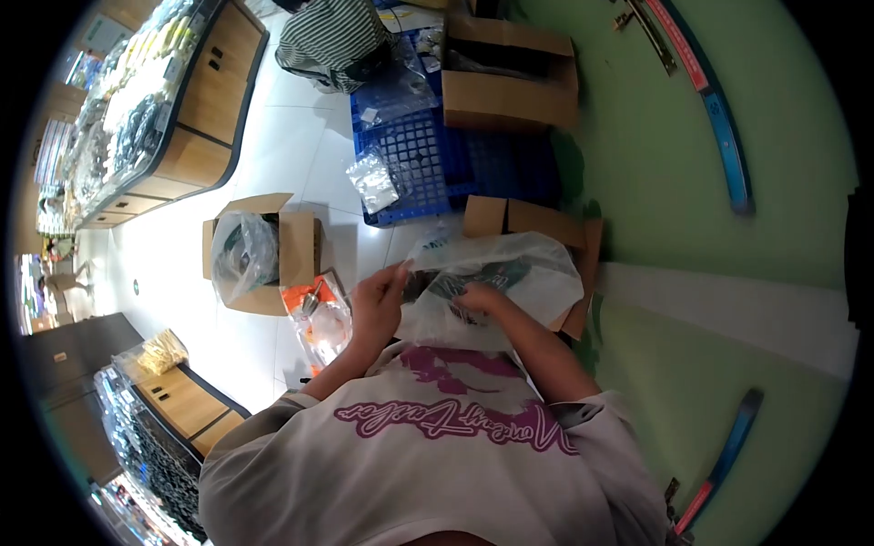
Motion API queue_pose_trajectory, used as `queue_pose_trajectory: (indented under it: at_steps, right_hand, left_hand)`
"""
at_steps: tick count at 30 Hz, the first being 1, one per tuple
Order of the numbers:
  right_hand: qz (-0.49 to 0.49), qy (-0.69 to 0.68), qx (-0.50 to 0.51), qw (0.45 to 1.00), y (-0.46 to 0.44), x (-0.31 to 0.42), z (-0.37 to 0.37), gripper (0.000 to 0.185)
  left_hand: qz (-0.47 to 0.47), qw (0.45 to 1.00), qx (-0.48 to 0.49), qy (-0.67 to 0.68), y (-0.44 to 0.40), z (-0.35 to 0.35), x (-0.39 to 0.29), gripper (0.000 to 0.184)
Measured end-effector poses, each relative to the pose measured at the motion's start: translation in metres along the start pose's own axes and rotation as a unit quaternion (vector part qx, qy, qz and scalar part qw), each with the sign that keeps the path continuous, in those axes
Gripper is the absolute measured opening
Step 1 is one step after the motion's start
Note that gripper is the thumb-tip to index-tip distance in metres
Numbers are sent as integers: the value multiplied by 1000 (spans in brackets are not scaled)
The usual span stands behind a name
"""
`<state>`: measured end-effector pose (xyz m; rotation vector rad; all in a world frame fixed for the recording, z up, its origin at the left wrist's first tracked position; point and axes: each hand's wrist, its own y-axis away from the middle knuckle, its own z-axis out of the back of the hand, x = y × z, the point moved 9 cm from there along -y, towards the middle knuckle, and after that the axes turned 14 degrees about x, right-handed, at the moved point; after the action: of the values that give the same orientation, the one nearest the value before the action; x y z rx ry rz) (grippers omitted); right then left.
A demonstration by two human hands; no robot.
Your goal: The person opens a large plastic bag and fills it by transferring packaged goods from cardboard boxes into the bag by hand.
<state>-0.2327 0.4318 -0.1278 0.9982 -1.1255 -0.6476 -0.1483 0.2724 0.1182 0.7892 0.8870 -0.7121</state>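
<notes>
A large translucent plastic bag (pixel 542 264) with dark printing spreads before my chest, partly over an opened cardboard box (pixel 485 214). My left hand (pixel 381 296) pinches the bag's left edge between thumb and fingers. At the middle of the bag, by its dark opening or contents, is my right hand (pixel 480 298), its fingers curled together on the plastic. Whether they also hold something inside cannot be made out. Just left of my left hand lies an orange and clear plastic package (pixel 319 318) on the floor.
A cardboard box lined with a clear bag (pixel 246 255) stands on the tiled floor at left. Ahead is a blue plastic pallet (pixel 401 150) carrying a cardboard box (pixel 510 96) and clear packets (pixel 373 182). A person in a striped top (pixel 328 41) bends beside it. Stocked wooden counters (pixel 214 82) line the left.
</notes>
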Motion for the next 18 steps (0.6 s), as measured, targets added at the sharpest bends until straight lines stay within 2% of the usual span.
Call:
queue_pose_trajectory:
  at_steps: [4, 7, 9, 11, 13, 15, 18]
  right_hand:
    - [-16, -71, 70, 995, 24, -8, -2, 54]
    - [-82, -50, 101, 990, 41, -14, 9, 56]
    - [-81, -33, 169, 982, 6, -35, -2, 49]
    - [-82, -30, 185, 979, -14, -47, -3, 47]
    - [-79, -23, 144, 986, -27, -52, 4, 44]
    - [-76, -12, 74, 994, -37, -52, 12, 42]
    - [-70, 6, -55, 996, -46, -49, 32, 38]
  left_hand:
    - [5, 1000, 26, 8, -6, -10, -15, 24]
    - [21, 997, 58, 45, -6, -19, -22, 25]
    - [45, 993, 95, 48, 1, -24, -40, 25]
    - [43, 994, 99, 28, 7, -19, -59, 25]
    - [36, 994, 100, 12, 11, -16, -74, 25]
    - [44, 989, 84, 110, 17, -9, -78, 24]
    - [56, 985, 65, 147, 22, -1, -72, 24]
